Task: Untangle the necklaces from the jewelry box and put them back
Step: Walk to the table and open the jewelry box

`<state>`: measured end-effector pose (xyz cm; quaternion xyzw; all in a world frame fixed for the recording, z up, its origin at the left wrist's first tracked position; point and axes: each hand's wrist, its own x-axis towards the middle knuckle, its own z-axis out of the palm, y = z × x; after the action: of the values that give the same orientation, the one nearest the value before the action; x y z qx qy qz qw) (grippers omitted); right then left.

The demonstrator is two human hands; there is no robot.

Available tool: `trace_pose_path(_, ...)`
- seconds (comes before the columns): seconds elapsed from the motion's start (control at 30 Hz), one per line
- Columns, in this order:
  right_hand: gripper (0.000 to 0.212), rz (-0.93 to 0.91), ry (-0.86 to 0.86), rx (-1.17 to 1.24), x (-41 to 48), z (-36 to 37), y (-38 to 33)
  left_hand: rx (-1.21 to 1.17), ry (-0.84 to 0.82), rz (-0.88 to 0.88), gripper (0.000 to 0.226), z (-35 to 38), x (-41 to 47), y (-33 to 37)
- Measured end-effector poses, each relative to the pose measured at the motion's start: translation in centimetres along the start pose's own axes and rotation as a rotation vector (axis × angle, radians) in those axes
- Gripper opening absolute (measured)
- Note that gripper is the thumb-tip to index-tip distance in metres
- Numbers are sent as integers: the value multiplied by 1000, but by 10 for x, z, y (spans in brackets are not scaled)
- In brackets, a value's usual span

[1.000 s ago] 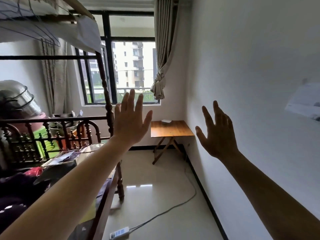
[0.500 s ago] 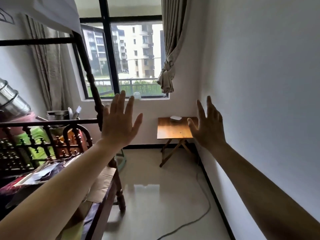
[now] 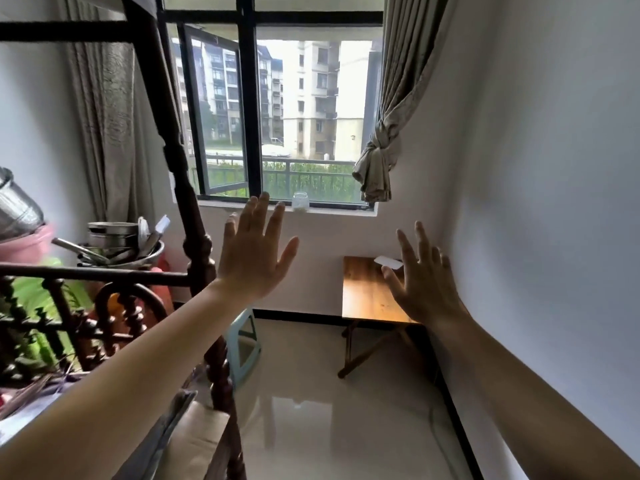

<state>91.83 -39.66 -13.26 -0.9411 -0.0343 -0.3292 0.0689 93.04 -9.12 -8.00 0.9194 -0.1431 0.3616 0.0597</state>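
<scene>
A single head-worn wide-angle view looks forward, slightly down, toward the window (image 3: 304, 109) on the far wall. Both forearms extend from the bottom corners, close to the lens. Below the window and to its right stands a wooden folding table (image 3: 367, 292), farther off. No second view exists.

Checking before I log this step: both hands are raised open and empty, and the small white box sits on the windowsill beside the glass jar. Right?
Not quite. In the head view the white box lies on the wooden table by the wall, not on the windowsill; only the glass jar stands there. The left hand and right hand are raised, open and empty.
</scene>
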Motion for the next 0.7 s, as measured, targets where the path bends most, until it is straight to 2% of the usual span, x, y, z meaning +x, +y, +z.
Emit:
trace_pose_path(0.13, 74, 47, 23, 24, 65, 51, 33, -64, -23, -31, 70, 74, 77, -3)
trace_pose_path(0.27, 74, 55, 19, 0, 125, 116, 78, -36, -69, 44, 74, 161, 139, 1)
trace_pose_path(0.47, 76, 98, 4, -26, 239, 229, 150, 14, -95, 3, 68, 294, 250, 0)
trace_pose_path(0.7, 78, 114, -59, 10, 392, 323, 192, 61, -98, -103, 70, 383, 377, -39)
